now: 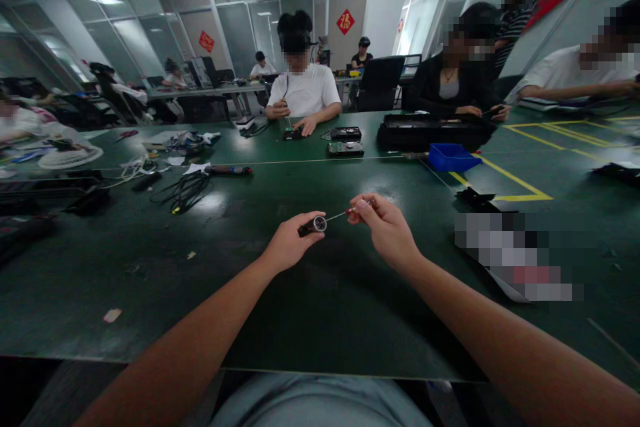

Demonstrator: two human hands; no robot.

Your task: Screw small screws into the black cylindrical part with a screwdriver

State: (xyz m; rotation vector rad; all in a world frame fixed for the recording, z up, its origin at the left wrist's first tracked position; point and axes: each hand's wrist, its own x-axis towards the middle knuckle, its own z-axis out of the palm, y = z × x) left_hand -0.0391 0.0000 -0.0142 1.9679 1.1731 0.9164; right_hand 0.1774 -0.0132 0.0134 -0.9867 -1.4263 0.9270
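Note:
My left hand (289, 243) is closed around a small black cylinder with a silver-rimmed round end (319, 223), which looks like a flashlight. That round end faces right. Pinched in my right hand (387, 227) is a screwdriver (337, 216) with a thin metal shaft and a reddish handle, mostly covered by the fingers. The shaft slants down to the left, its tip at the rim of the cylinder; whether it touches the inside I cannot tell. Both hands are above the green table (320, 320).
Black cables (187, 190) and a dark pen-like tool (230, 170) lie to the left. Right of me are a blue tray (453, 157) and a blurred pale item (500, 260). Across the table a person (305, 90) works beside circuit boards (345, 148); a long black housing (433, 132) lies nearby.

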